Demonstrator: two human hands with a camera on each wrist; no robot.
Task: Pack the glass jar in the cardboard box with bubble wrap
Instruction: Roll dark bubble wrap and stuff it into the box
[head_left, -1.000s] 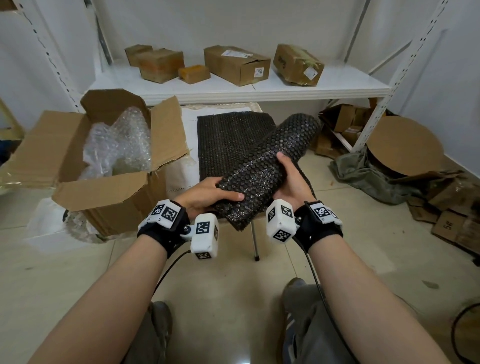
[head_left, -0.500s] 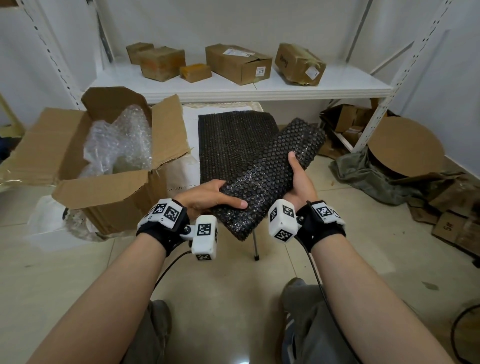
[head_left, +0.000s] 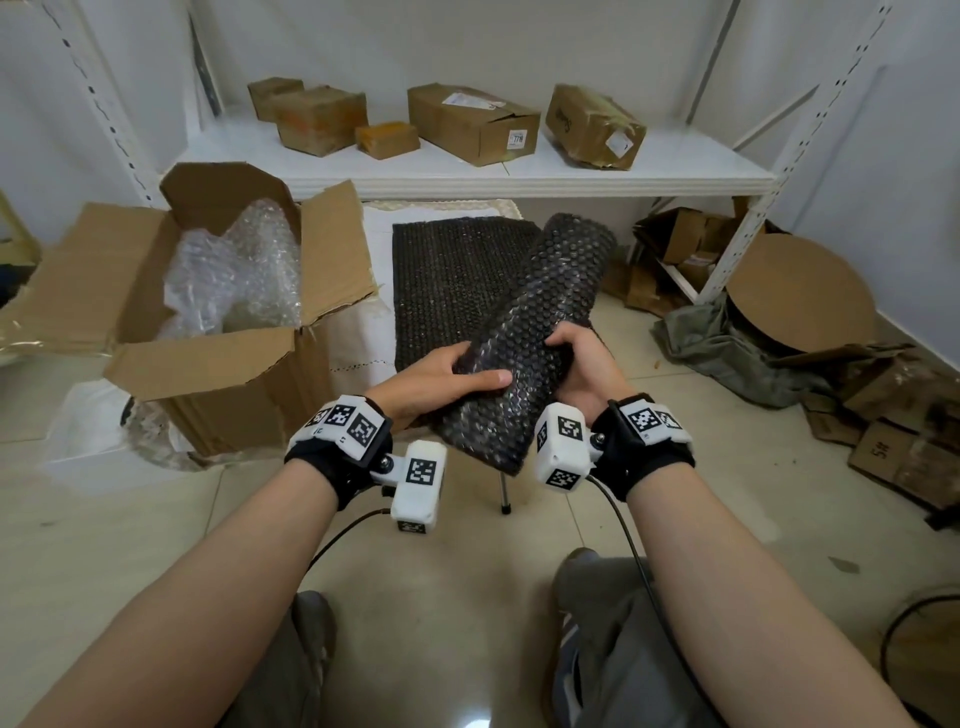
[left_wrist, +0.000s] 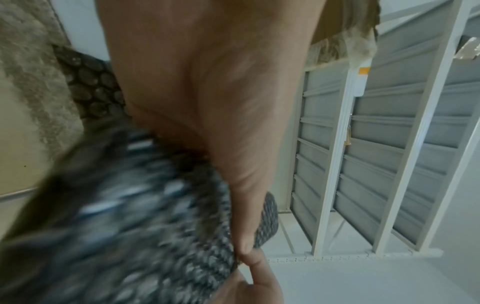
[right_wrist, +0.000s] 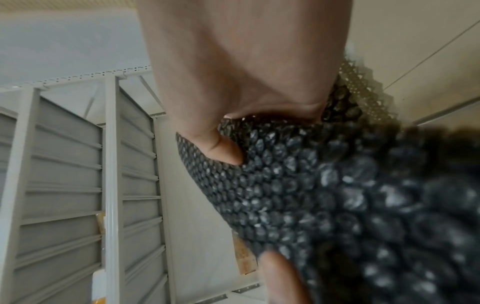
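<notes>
Five closed parcels (head_left: 472, 124) on a white shelf (head_left: 675, 166), round cardboard disc (head_left: 800, 291), olive cloth (head_left: 727, 348)

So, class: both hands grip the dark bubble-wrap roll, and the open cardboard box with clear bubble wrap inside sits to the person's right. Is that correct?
Not quite. The box sits to the person's left, not the right, as the head view shows. The rest holds: the left hand and right hand both grip the dark roll, and the open box holds clear bubble wrap.
</notes>
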